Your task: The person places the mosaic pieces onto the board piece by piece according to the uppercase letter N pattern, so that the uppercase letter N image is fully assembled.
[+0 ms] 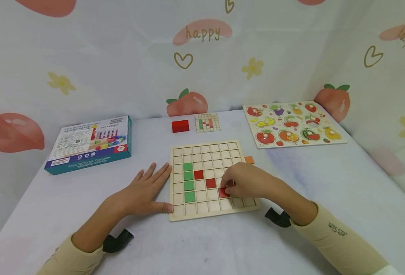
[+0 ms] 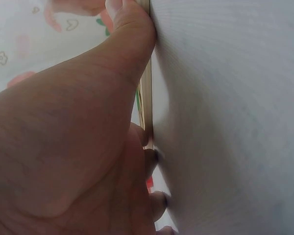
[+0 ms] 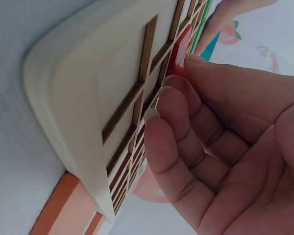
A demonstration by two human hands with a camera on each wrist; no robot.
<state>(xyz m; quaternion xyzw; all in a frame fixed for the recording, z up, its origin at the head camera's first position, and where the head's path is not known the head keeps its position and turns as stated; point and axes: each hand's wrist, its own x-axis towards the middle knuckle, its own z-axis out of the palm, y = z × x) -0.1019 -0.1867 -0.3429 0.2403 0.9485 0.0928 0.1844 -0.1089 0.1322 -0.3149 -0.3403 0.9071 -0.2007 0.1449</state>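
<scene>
A wooden grid board (image 1: 188, 213) lies flat on the table. Several green square tiles (image 1: 189, 185) form a column in its cells, and two red square tiles (image 1: 211, 183) step down diagonally to their right. My right hand (image 1: 248, 180) is over the board's right part, thumb and forefinger pinching another red tile (image 3: 180, 49) low at a cell on that diagonal. In the right wrist view the tile looks slightly tilted, its lower part hidden by the fingers. My left hand (image 1: 142, 194) rests with spread fingers along the board's left edge, thumb and fingertips touching it.
Behind the board are a red block-like stack (image 1: 180, 126) and a small pattern card (image 1: 207, 123). Orange pieces (image 1: 249, 160) lie against its right edge. A teal-and-white box (image 1: 89, 143) stands at left, a fruit puzzle board (image 1: 293, 124) at back right. A printed curtain (image 1: 137, 57) hangs behind.
</scene>
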